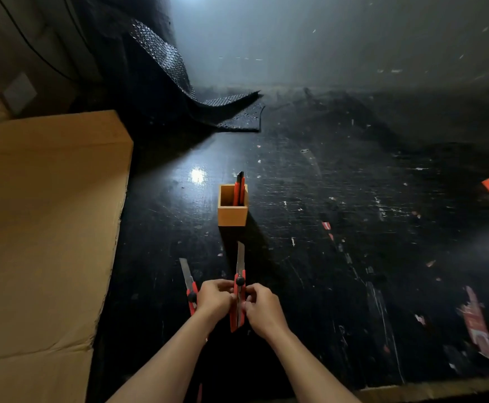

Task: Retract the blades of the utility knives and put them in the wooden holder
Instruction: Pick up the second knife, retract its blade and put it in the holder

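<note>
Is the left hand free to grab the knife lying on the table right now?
Probably not yet: the left hand grips the held knife with the right hand. The lying knife sits just beside it, unobstructed.

The wooden holder (233,205) stands at twelve o'clock from both hands, its left half open while one knife (239,189) fills the right side. Between the hands and the holder the dark table (339,216) is bare apart from the held knife's blade (240,255). At nine o'clock a second knife (189,286) lies with its blade out, and beyond it a cardboard box (45,228) blocks the left. From one to four o'clock the surface lies open.
</note>
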A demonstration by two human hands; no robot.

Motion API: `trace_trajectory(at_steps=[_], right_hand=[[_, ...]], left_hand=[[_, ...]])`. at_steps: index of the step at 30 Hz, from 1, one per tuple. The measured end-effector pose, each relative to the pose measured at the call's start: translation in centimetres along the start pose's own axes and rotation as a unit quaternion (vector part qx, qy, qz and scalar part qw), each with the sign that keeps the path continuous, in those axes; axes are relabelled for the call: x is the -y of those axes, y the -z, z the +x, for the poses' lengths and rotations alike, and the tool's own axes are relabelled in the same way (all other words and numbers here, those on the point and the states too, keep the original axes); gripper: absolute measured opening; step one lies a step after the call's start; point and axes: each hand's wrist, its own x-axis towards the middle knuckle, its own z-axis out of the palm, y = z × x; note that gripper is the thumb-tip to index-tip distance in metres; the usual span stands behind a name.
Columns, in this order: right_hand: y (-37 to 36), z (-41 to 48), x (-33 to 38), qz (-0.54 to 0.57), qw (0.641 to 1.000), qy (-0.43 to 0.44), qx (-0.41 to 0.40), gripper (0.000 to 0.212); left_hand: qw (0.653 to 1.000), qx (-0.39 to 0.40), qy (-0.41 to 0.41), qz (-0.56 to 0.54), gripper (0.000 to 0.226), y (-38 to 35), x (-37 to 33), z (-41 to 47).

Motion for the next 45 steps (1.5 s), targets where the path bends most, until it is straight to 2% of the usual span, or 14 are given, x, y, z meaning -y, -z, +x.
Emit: trace_trajectory(at_steps=[3,7,13,17,22,25,29,33,36,45], right_hand=[[0.8,-0.5,0.1,0.039,0.999,0.019,-0.012,0.021],[2.2,-0.7,2.2,0.073,0.994,0.071,-0.046,0.020],[6.0,-1.4,8.2,0.131,0.971,0.185,-0.078,0.011],[9.3,-2.5,13.0,0.139,0.954,0.252,-0.082,0.011],[12.5,-4.4,18.4,0.135,0.927,0.335,-0.103,0.014],[13.9,-5.6,21.3,0.125,0.908,0.379,-0.126,0.027],[15.6,-6.5,24.7,0.119,0.890,0.410,-0.162,0.021],[16.5,-7.5,26.8,0.055,0.870,0.454,-0.182,0.030],[16.8,-7.9,27.6,0.018,0.858,0.476,-0.195,0.026],[17.5,-7.6,28.2,-0.005,0.861,0.478,-0.176,0.023]], left_hand=[[0.999,0.014,-0.011,-0.034,0.029,0.8,-0.4,-0.5],[0.994,0.022,-0.075,-0.074,0.030,2.5,-2.7,-1.5],[0.971,0.024,-0.169,-0.168,0.029,5.3,-9.4,-4.4],[0.955,0.042,-0.224,-0.189,0.031,7.4,-14.5,-6.7],[0.933,0.014,-0.305,-0.191,0.032,9.7,-20.1,-10.4],[0.917,-0.014,-0.349,-0.193,0.030,10.8,-22.7,-12.3],[0.898,-0.051,-0.402,-0.173,0.025,11.8,-24.9,-13.4],[0.891,-0.052,-0.415,-0.174,0.022,12.5,-26.4,-14.1],[0.891,-0.046,-0.418,-0.172,0.026,13.2,-27.0,-14.3],[0.887,-0.043,-0.425,-0.174,0.029,13.8,-27.5,-14.3]])
